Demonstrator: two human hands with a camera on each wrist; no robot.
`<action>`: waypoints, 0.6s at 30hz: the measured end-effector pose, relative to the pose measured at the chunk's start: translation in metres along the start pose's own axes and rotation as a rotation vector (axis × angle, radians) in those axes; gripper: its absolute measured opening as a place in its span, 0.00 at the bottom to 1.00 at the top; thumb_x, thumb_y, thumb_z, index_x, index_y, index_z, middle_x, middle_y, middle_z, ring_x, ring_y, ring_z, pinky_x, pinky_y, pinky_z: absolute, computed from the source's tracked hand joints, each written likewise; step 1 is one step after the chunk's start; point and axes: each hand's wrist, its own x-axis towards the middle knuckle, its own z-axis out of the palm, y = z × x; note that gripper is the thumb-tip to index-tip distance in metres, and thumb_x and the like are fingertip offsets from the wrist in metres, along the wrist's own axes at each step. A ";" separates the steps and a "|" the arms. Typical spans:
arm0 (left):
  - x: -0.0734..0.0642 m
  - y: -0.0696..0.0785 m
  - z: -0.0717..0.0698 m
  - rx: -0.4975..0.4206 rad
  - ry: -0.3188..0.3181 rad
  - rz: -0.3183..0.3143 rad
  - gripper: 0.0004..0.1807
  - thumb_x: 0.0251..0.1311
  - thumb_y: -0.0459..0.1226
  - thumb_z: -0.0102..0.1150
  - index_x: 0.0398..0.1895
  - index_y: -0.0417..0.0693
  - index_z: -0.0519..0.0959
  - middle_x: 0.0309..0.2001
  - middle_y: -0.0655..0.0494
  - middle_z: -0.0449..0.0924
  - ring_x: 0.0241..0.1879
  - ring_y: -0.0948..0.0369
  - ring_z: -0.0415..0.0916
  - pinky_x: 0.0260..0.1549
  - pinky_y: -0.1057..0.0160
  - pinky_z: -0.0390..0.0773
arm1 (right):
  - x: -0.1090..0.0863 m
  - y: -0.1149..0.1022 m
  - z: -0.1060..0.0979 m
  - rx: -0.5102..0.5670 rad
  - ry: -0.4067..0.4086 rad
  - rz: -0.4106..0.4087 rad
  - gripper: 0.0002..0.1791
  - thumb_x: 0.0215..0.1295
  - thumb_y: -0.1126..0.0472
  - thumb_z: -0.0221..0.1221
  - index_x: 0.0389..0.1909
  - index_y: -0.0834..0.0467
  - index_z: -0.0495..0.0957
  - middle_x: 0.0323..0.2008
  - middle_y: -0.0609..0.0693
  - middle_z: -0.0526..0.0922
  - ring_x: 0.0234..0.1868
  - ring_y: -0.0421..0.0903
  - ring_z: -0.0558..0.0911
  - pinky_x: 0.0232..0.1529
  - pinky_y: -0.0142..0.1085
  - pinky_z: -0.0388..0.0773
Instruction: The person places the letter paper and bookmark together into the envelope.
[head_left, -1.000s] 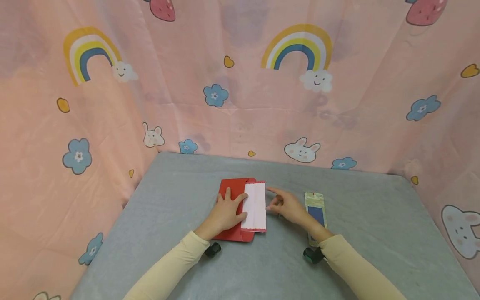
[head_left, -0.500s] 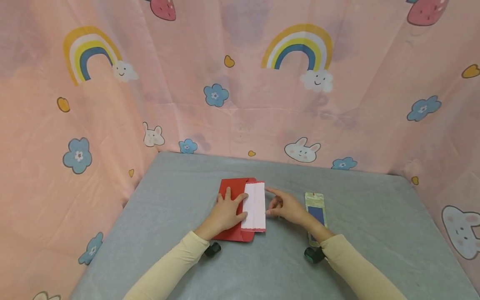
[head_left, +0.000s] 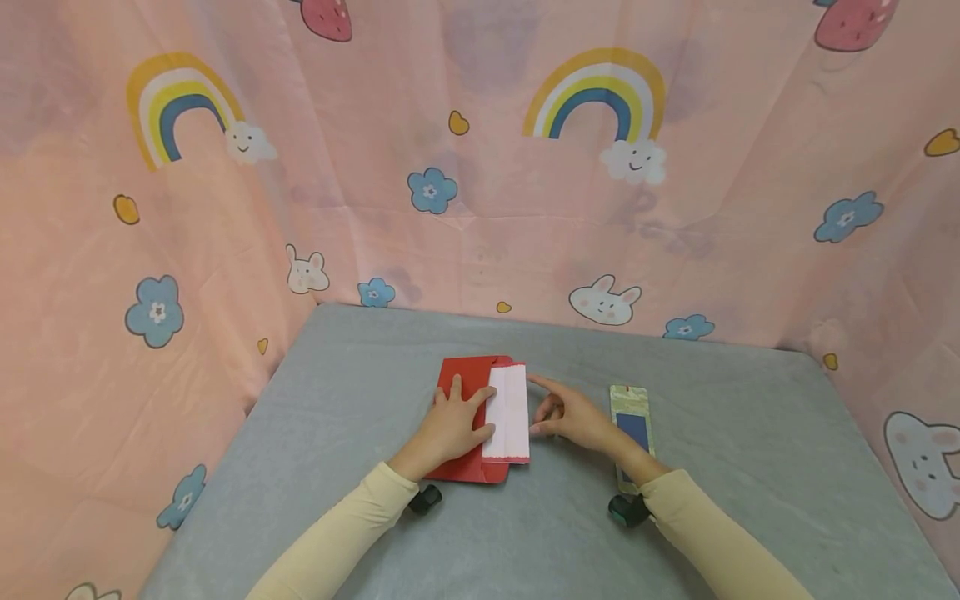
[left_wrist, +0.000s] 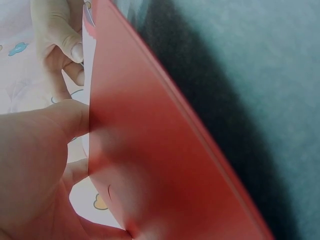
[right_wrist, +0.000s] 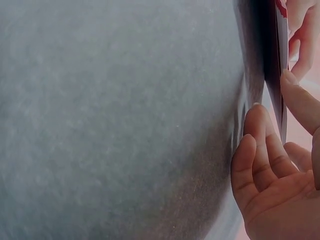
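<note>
A red envelope [head_left: 472, 371] lies flat on the grey table, its opening toward the right. Out of that opening sticks a white card [head_left: 510, 417] with red trimmed ends, partly inside. My left hand [head_left: 450, 427] rests spread on the envelope, its thumb and index fingertip reaching to the card's left part. My right hand [head_left: 576, 414] is at the card's right edge, with index finger and thumb tips against it and the other fingers loosely bent. In the left wrist view the red envelope [left_wrist: 145, 120] fills the middle, with the left fingertips along its face.
A pale gold packet with a blue panel [head_left: 630, 408] lies right of the envelope, partly under the right forearm. Black wrist cameras [head_left: 426, 500] sit below both wrists. A pink patterned curtain [head_left: 480, 233] surrounds the grey cloth-covered table [head_left: 360, 358].
The card has slid slightly left, farther into the envelope, and my right hand has moved left along with it. My left hand and the envelope stay in place.
</note>
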 end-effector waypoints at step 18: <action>0.001 -0.001 0.002 0.024 0.000 0.009 0.37 0.59 0.51 0.64 0.73 0.63 0.65 0.75 0.32 0.55 0.68 0.30 0.60 0.53 0.41 0.80 | 0.000 -0.004 0.003 0.008 -0.053 -0.012 0.49 0.57 0.59 0.70 0.76 0.56 0.55 0.38 0.56 0.83 0.26 0.40 0.77 0.28 0.30 0.77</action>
